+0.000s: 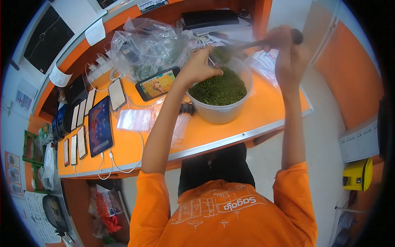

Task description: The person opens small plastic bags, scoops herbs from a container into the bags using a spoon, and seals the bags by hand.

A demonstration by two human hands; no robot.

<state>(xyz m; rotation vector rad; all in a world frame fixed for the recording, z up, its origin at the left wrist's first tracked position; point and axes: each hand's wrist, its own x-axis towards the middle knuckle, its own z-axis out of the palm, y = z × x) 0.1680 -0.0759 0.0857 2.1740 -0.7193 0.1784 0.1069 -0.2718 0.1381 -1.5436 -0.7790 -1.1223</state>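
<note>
A round translucent plastic tub (220,115) full of finely cut dried green herb (220,88) stands near the table's front edge. My left hand (199,68) is over its left rim, thumb and fingers curved around what looks like a small clear plastic bag, hard to make out against the tub. My right hand (286,47), raised to the right of the tub and blurred, is closed on a spoon-like tool (251,44) with a dark handle end. The tool points left toward my left hand, and its far end, smeared with motion, is by some green herb above the tub.
Left of the tub lie a phone playing a video (158,84), small clear zip bags (135,120), a tablet (100,125) and several phones with white cables. A large clear plastic bag (148,45) sits behind. The orange table (263,109) has a metal-trimmed front edge.
</note>
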